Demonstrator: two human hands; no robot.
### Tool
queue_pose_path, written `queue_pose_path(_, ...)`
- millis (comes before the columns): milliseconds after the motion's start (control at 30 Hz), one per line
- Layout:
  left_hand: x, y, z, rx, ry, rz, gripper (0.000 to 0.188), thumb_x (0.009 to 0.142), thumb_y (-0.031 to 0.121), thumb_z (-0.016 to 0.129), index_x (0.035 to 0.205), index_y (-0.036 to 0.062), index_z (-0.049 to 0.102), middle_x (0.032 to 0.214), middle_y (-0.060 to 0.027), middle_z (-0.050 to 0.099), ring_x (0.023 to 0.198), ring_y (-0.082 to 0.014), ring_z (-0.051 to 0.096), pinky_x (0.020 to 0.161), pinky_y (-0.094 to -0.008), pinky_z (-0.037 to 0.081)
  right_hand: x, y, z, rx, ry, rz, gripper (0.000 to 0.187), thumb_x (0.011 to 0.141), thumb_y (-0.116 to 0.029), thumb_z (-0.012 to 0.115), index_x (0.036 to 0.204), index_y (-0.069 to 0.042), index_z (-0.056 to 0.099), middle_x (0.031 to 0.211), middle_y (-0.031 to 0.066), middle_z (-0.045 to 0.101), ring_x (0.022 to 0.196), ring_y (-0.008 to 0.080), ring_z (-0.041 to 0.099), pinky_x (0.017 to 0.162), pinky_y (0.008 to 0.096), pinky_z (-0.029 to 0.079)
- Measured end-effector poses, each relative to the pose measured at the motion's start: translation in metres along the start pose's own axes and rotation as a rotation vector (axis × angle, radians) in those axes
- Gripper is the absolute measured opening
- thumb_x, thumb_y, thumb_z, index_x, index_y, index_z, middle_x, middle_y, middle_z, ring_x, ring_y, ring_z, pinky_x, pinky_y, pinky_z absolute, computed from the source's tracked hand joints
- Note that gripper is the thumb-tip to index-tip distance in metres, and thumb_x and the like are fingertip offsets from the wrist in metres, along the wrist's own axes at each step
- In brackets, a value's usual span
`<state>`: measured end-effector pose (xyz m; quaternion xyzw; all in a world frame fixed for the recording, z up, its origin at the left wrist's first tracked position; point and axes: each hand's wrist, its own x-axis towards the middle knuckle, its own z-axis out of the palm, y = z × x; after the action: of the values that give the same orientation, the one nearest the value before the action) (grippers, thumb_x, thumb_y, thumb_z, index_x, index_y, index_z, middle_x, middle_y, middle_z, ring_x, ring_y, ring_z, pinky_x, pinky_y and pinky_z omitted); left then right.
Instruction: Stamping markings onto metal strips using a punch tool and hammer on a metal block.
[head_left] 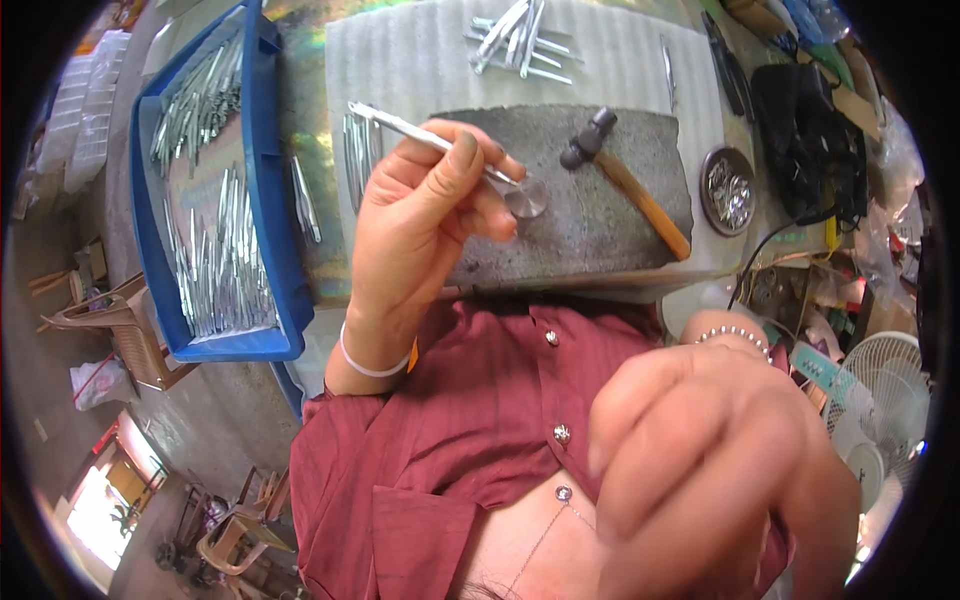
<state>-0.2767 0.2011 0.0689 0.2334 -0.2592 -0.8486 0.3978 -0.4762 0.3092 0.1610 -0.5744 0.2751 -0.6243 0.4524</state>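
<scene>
My left hand (425, 195) is closed around a slim pair of silver tweezers (405, 127), pinched between thumb and fingers. The tweezers slant down to the right, with their narrow end at a small round metal block (526, 199). That block sits on a dark grey slab (590, 235). Close to the camera, over the right side of my chest, my right hand (695, 440) is raised with its fingers curled in. Whatever it may hold is hidden. On the slab, right of the block, lies a hammer (630, 185) with a wooden handle.
A blue tray (270, 190) full of silver tweezers stands on the left. More tweezers (520, 42) are piled on the white foam sheet (400, 60) at the back. A round dish (727, 190) of shiny pieces and a black bag-like object (795, 140) are right. A fan (880, 385) stands lower right.
</scene>
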Motion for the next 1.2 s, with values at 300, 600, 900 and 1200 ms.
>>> queue_pose_path(300,-0.005,0.004,0.011,0.332,0.088,0.071,0.022,0.094,0.013,0.054,0.111,0.0004,0.053,0.083,-0.0134,0.065,0.06,-0.0142,0.062,0.056,-0.0228,0.052,0.01,0.023,-0.006,-0.46,0.156,0.134,0.015,0.087,-0.009,0.056,0.099,-0.001,0.06,0.093,0.011,0.06,0.074,0.0157,0.056,0.066,0.0283,0.046)
queue_pose_path(600,-0.019,0.003,0.003,0.564,0.163,0.172,0.02,0.092,0.009,0.056,0.108,-0.002,0.055,0.085,-0.011,0.064,0.066,-0.01,0.06,0.059,-0.02,0.049,0.043,0.078,-0.117,-1.067,0.164,0.4,0.024,0.086,-0.01,0.056,0.109,-0.001,0.058,0.089,0.0085,0.065,0.074,0.0138,0.06,0.07,0.0263,0.047)
queue_pose_path(900,-0.035,0.002,0.016,0.68,0.111,0.179,0.022,0.094,0.011,0.05,0.108,-0.0046,0.056,0.069,-0.009,0.063,0.052,-0.0074,0.054,0.049,-0.0177,0.042,0.059,0.165,-0.204,-1.522,0.042,0.733,0.037,0.074,-0.018,0.053,0.105,0.001,0.043,0.094,0.0282,0.06,0.093,0.0426,0.057,0.082,0.047,0.043)
queue_pose_path(1200,-0.026,-0.008,0.019,0.73,0.07,0.194,0.033,0.09,0.002,0.055,0.121,-0.0047,0.05,0.08,-0.0102,0.065,0.078,-0.0138,0.062,0.071,-0.0219,0.046,0.047,0.049,-0.118,-1.227,0.009,0.381,0.016,0.087,-0.013,0.052,0.088,0.003,0.056,0.067,0.0104,0.054,0.062,0.0174,0.056,0.058,0.0286,0.044)
